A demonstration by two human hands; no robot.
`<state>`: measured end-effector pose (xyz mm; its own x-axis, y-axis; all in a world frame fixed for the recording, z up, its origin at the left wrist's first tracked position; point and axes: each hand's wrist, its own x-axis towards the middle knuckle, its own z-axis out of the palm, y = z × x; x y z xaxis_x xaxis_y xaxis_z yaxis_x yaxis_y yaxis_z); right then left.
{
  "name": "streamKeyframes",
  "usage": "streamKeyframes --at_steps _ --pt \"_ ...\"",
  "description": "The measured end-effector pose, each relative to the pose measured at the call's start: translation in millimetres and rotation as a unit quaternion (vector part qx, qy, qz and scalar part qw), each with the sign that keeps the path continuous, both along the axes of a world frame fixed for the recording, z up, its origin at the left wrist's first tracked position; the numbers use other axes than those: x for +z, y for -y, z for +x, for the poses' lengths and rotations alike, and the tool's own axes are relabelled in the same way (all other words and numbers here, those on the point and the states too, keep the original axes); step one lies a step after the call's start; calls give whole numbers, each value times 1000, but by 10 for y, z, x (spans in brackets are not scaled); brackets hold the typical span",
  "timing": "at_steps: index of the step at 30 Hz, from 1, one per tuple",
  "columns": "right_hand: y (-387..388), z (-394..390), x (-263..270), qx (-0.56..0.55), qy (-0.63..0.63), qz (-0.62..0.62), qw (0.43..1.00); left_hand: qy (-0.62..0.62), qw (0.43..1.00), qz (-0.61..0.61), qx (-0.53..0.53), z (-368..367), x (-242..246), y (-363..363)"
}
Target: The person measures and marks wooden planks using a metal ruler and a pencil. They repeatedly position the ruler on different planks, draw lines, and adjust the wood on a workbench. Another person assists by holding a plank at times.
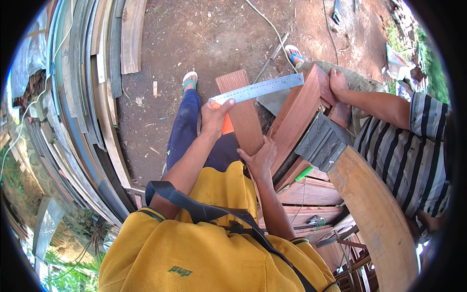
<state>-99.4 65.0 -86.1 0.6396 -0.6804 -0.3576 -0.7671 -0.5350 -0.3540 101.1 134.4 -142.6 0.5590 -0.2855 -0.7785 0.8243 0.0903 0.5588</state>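
Observation:
My left hand (pixel 215 118) grips a try square by its orange stock (pixel 227 123). Its graduated steel blade (pixel 262 87) lies across the upper part of a reddish-brown wooden board (pixel 248 122) and reaches past the board's right side to a thick timber beam (pixel 295 116). Lower down, my right hand (pixel 261 157) grasps the near end of that board, thumb on its face and the other fingers around the far side. The board's far end points away from me over the dirt ground.
Long planks (pixel 105 91) are stacked at the left. On the right, a person in a striped shirt (pixel 397 157) rests a hand (pixel 338 83) on the timber. A curved wooden post (pixel 375 219) with a dark block (pixel 321 140), a green-handled tool (pixel 304 173) and a cable (pixel 270 23) are nearby.

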Motion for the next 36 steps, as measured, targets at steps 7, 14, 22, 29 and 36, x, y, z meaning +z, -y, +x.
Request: streamKeyframes --at_steps 7,14,22,29,36 --pt "-5 2 -20 -16 5 1 1000 -4 1000 2 -20 20 18 -28" --pt "64 -28 25 -19 34 34 999 11 1000 5 -21 -14 -1 -16" --pt "1038 1040 216 92 155 142 973 14 1000 -6 2 -41 -29 19" --pt "1379 2075 44 339 59 148 927 13 999 9 36 -44 35 52" --pt "1328 2127 -109 371 45 164 913 15 999 5 35 -37 59 28"
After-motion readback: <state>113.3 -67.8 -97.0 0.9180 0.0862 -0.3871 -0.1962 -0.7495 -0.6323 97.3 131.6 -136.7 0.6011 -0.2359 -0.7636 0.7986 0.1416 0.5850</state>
